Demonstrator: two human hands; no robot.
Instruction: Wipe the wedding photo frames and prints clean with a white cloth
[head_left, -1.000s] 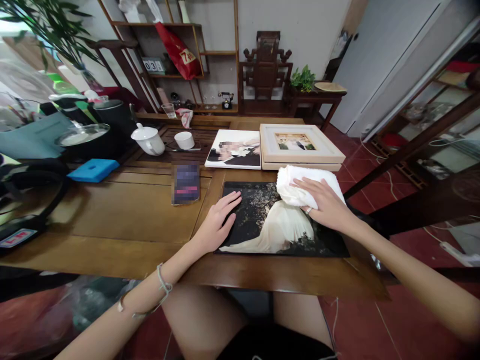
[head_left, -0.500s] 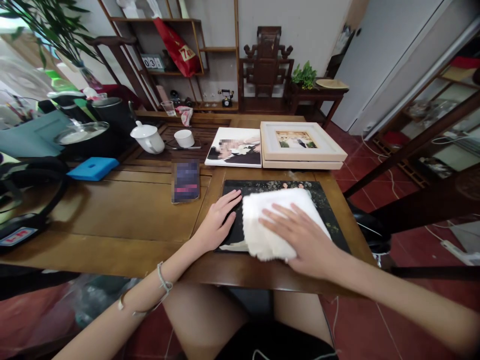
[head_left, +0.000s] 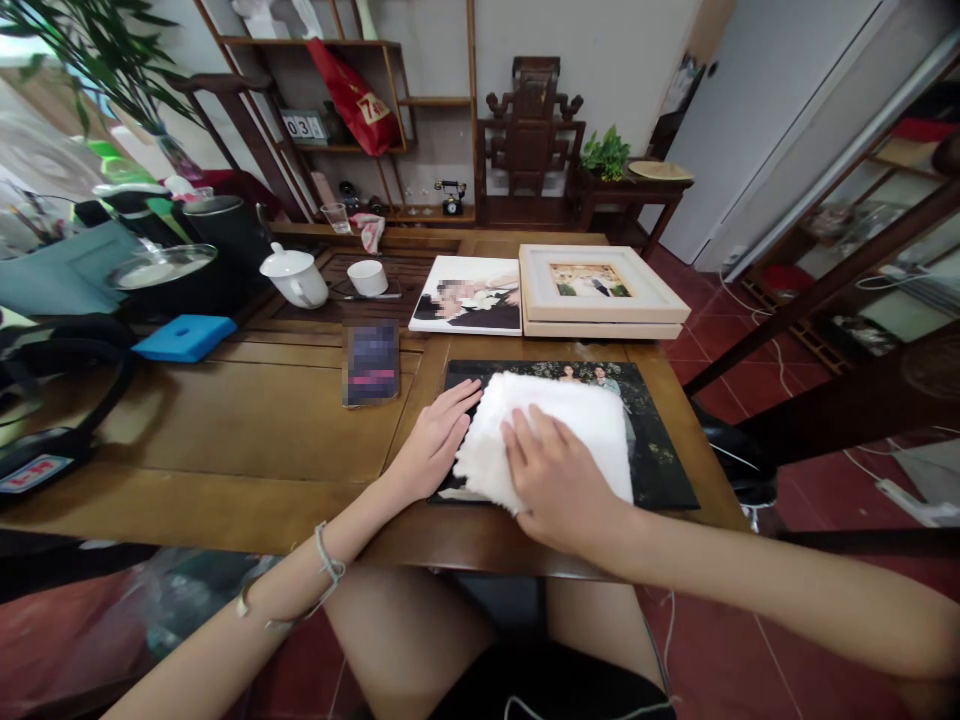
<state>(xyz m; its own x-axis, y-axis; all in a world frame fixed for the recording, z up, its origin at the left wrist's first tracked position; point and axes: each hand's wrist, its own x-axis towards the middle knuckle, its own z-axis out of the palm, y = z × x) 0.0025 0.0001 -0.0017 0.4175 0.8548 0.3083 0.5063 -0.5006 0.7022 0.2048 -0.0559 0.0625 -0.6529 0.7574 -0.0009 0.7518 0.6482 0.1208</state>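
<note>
A dark photo panel point(head_left: 664, 450) with two small printed figures near its top lies flat at the table's front edge. Over its middle and left part spreads a folded white cloth point(head_left: 577, 410) with a scalloped edge. My right hand point(head_left: 559, 480) presses on the cloth from above, fingers slightly bent, thumb by the cloth's lower edge. My left hand point(head_left: 439, 440) rests on the panel's left edge, fingers stretched out, close beside the cloth. A pale strip shows at the panel's lower left corner, partly covered by the cloth.
Behind the panel are a white-edged photo print point(head_left: 469, 300) and stacked cream picture frames point(head_left: 604, 290). Left of them stand a phone-like dark item point(head_left: 373, 362), a white cup point(head_left: 367, 278), a lidded white bowl point(head_left: 292, 275), a blue block point(head_left: 185, 338) and headphones point(head_left: 67, 400).
My right hand has slid left with the cloth, baring more of the panel's right side and the printed figures. The left hand stays nearly in place.
</note>
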